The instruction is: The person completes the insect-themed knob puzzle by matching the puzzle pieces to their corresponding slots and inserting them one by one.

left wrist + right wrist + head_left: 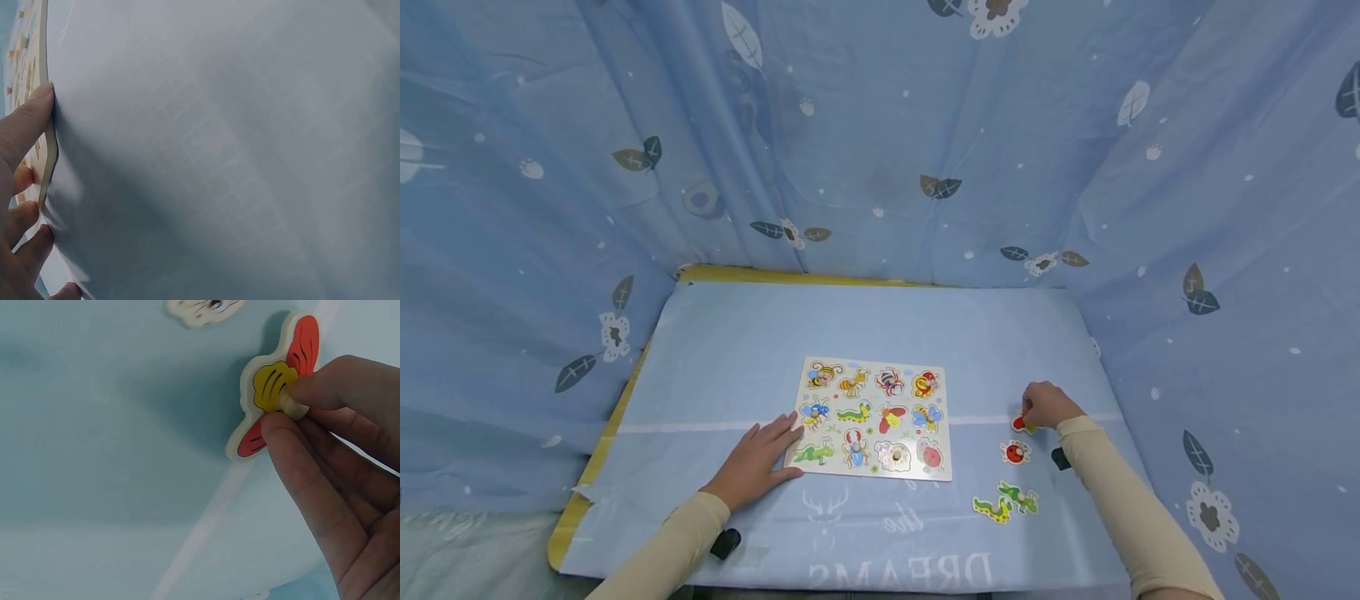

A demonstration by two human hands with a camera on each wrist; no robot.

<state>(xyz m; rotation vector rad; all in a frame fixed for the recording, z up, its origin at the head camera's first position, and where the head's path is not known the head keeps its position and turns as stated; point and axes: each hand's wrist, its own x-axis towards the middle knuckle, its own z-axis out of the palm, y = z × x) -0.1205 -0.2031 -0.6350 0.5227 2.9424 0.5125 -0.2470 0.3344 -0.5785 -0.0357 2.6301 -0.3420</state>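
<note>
My right hand [1048,406] pinches the small knob of a red-and-yellow winged insect puzzle piece [272,387] between thumb and fingertip. In the right wrist view that piece is tilted over the cloth and casts a shadow. My left hand [756,462] rests at the left edge of a wooden peg puzzle board [880,476], its fingers stretched out. Up close, the left wrist view has the thumb lying on the board's rim [44,62]. Knobbed insect pieces, such as a bee [824,375] and a spider [890,382], sit on the board.
Right of the board lie a ladybug piece [1016,452], a green caterpillar piece [994,510] and a green grasshopper piece [1022,498]. A light blue cloth [715,350] covers the table. Blue patterned curtains [880,150] surround its back and sides.
</note>
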